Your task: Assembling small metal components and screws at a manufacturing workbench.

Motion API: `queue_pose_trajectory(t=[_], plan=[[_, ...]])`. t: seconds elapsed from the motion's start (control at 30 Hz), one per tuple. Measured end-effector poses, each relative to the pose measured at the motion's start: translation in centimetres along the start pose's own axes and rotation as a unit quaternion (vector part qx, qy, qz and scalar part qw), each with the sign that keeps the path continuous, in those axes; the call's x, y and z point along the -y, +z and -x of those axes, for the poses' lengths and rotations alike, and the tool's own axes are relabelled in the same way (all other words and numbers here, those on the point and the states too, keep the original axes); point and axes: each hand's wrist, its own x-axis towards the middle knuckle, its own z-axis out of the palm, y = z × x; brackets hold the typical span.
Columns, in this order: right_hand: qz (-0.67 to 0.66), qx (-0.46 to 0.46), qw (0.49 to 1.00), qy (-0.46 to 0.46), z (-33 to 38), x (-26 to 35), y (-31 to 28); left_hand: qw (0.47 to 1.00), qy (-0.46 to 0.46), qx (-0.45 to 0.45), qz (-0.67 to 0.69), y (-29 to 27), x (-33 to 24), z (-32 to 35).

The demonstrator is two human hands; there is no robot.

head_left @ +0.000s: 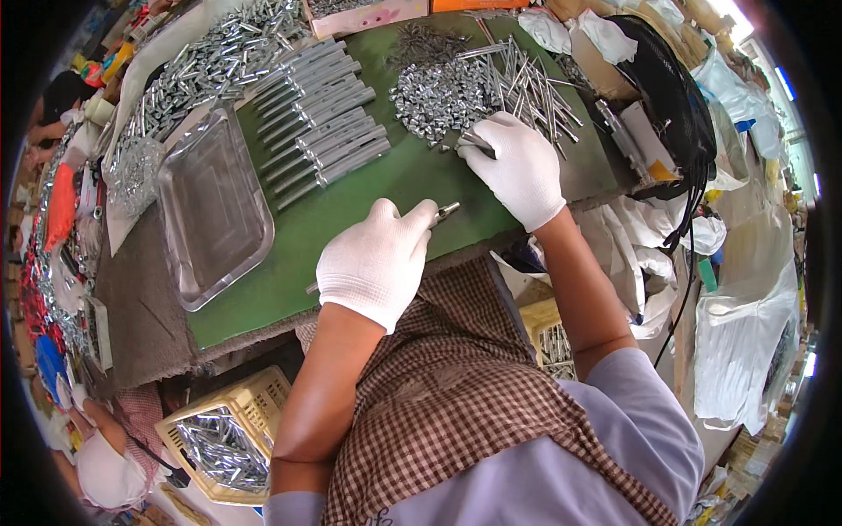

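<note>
My left hand (377, 259), in a white glove, is closed around a metal rod with a sleeve (447, 213). One end sticks out past the thumb, and the thin other end shows below the wrist. My right hand (519, 167), gloved too, is pinched on a small metal piece (474, 141), mostly hidden by the fingers. It hovers at the near edge of a pile of small cone-shaped metal nuts (438, 98). Beside that pile lie loose thin metal rods (548, 101). Left of it, sleeved rods (329, 123) lie in a row on the green tabletop (254, 307).
A metal tray (215, 210) sits at the left, with a heap of metal sleeves (219, 57) behind it. Dark small parts (425, 44) lie at the back. A black mesh fan guard (671, 96) stands at the right. Below the table is a yellow crate (224, 438); another person (110, 465) is lower left.
</note>
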Motion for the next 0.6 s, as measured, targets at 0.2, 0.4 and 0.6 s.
queue_pose_trajectory(t=[0.2,0.4,0.6], plan=[[-0.012,0.004,0.997,-0.08,-0.5,-0.4,0.2,0.999,-0.034,0.026,0.008,-0.4,-0.4,0.0],[-0.213,0.082,0.97,-0.081,2.9,1.5,-1.4,1.0,-0.023,0.017,0.0,-0.1,-0.2,0.0],[-0.107,0.054,0.987,-0.106,4.1,2.4,-0.3,1.0,-0.019,0.005,-0.002,-0.2,-0.2,0.2]])
